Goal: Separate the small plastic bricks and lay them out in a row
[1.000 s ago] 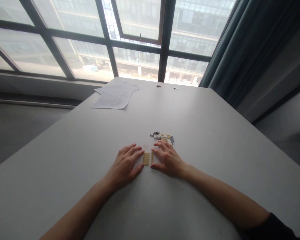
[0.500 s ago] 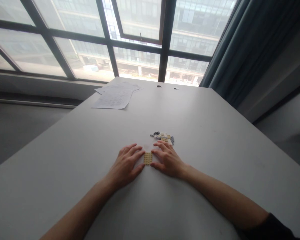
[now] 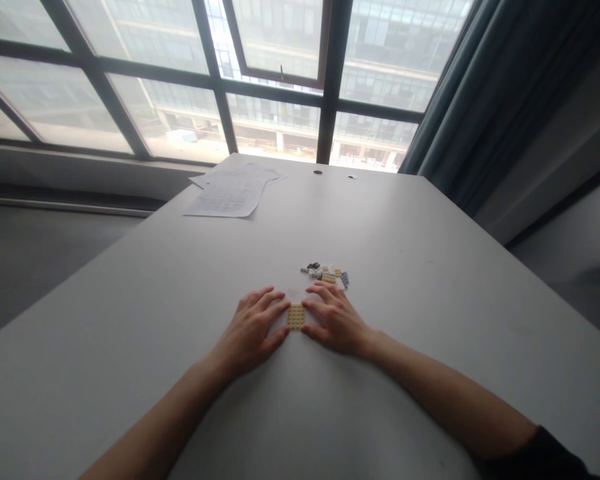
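Note:
Two tan studded plates (image 3: 295,316) lie side by side, pushed together, on the white table (image 3: 405,267). My left hand (image 3: 253,330) rests flat on the table with its fingers spread, fingertips touching the plates' left edge. My right hand (image 3: 335,319) lies flat on the other side, fingers stretched out against the plates' right edge. Neither hand grips anything. Just beyond my right fingertips sits a small pile of loose bricks (image 3: 326,273) in tan, grey, white and black.
Sheets of printed paper (image 3: 230,192) lie at the table's far left corner. Two small round holes (image 3: 333,175) mark the far edge. Large windows stand behind the table, and a dark curtain (image 3: 485,100) hangs at the right.
A gap showed between the two tan plates one second ago; my hands have pressed them together and the gap has closed. Both hands shifted slightly away from me.

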Action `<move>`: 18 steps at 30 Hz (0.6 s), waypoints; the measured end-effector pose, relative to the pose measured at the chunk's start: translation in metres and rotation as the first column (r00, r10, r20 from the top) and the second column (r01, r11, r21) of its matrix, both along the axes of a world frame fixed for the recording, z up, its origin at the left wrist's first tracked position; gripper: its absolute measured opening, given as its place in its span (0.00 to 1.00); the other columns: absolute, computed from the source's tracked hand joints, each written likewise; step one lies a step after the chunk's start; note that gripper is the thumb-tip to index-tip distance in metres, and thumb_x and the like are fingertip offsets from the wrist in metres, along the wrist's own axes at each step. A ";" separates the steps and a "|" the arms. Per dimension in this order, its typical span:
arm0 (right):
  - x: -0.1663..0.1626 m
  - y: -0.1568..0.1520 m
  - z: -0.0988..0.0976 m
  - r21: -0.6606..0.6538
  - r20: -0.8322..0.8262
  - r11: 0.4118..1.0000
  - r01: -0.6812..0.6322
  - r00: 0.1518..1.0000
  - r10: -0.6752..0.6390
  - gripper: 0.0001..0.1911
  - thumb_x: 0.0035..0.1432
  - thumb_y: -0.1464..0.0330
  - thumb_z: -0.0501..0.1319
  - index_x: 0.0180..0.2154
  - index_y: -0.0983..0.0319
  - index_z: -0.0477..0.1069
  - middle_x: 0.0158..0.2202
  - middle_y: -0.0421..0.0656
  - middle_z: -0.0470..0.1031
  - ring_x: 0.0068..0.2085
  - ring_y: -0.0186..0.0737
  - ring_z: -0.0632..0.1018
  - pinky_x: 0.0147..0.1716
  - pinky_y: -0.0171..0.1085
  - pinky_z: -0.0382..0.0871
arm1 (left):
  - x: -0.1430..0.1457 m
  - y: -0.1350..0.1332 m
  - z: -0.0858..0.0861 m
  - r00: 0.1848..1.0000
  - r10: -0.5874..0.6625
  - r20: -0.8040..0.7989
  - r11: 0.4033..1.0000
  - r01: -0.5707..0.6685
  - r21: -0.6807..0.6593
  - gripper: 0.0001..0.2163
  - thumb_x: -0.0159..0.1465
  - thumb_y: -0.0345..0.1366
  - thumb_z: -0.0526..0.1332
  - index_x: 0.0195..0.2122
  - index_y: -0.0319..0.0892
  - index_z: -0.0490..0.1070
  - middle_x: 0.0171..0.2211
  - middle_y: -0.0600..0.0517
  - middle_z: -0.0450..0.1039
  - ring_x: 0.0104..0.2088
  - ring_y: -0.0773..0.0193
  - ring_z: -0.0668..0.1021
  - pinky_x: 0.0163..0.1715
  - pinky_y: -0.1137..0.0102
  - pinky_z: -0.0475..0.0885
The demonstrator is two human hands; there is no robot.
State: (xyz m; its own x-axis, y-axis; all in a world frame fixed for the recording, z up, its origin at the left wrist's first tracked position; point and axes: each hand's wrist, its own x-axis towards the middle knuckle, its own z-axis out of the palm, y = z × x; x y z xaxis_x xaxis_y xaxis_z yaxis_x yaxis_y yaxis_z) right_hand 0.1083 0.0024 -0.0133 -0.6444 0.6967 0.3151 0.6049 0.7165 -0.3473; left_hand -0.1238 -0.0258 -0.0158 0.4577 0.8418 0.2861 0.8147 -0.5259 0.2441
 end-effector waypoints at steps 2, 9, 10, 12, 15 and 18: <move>-0.001 0.000 -0.001 0.000 -0.003 1.000 0.000 1.000 0.000 0.23 0.57 0.56 0.61 0.50 0.61 0.70 0.56 0.50 0.65 0.62 0.51 0.58 0.61 0.50 0.52 | 0.000 0.000 0.000 1.000 -0.001 0.002 1.000 0.001 0.001 0.18 0.63 0.43 0.56 0.53 0.47 0.68 0.56 0.47 0.67 0.60 0.49 0.62 0.58 0.52 0.57; -0.003 0.000 0.001 0.004 -0.011 1.000 -0.014 1.000 0.014 0.22 0.57 0.57 0.62 0.49 0.62 0.70 0.56 0.51 0.65 0.61 0.52 0.58 0.61 0.50 0.51 | 0.000 0.000 -0.001 1.000 0.010 0.001 1.000 -0.010 0.009 0.18 0.63 0.44 0.56 0.53 0.46 0.68 0.56 0.47 0.67 0.60 0.49 0.62 0.58 0.52 0.57; -0.004 0.001 0.001 0.007 -0.011 1.000 -0.014 1.000 0.014 0.22 0.57 0.57 0.61 0.49 0.62 0.70 0.56 0.51 0.65 0.61 0.52 0.58 0.61 0.50 0.51 | 0.000 0.000 -0.001 1.000 0.011 0.000 1.000 -0.011 0.010 0.18 0.63 0.45 0.56 0.53 0.46 0.68 0.56 0.47 0.67 0.60 0.49 0.62 0.58 0.52 0.57; -0.004 0.001 0.001 0.011 -0.008 1.000 -0.013 1.000 0.013 0.22 0.57 0.57 0.61 0.50 0.62 0.70 0.56 0.51 0.65 0.61 0.52 0.58 0.61 0.50 0.51 | 0.000 0.000 -0.002 1.000 0.014 -0.001 1.000 -0.014 0.013 0.18 0.63 0.45 0.56 0.53 0.47 0.68 0.56 0.47 0.67 0.60 0.49 0.63 0.58 0.52 0.57; -0.005 0.000 -0.001 0.015 -0.008 1.000 -0.010 1.000 0.010 0.23 0.57 0.56 0.61 0.50 0.62 0.70 0.56 0.51 0.65 0.61 0.53 0.58 0.61 0.50 0.52 | -0.001 0.001 -0.003 1.000 0.012 -0.006 1.000 -0.012 0.020 0.18 0.63 0.45 0.56 0.53 0.46 0.68 0.56 0.47 0.67 0.60 0.49 0.63 0.57 0.51 0.57; -0.003 0.001 -0.002 0.017 -0.025 1.000 -0.011 1.000 0.012 0.25 0.58 0.55 0.60 0.52 0.63 0.69 0.56 0.52 0.66 0.61 0.53 0.59 0.61 0.50 0.53 | -0.001 0.002 -0.004 1.000 0.010 0.000 0.999 -0.010 0.031 0.18 0.63 0.45 0.56 0.53 0.46 0.68 0.56 0.47 0.67 0.60 0.49 0.63 0.57 0.52 0.58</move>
State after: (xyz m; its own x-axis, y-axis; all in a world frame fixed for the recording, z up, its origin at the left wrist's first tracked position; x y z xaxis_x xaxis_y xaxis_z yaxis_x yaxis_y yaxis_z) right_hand 0.1049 0.0029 -0.0154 -0.6442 0.6838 0.3428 0.5879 0.7293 -0.3501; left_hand -0.1252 -0.0241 -0.0194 0.4496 0.8370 0.3119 0.8198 -0.5253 0.2281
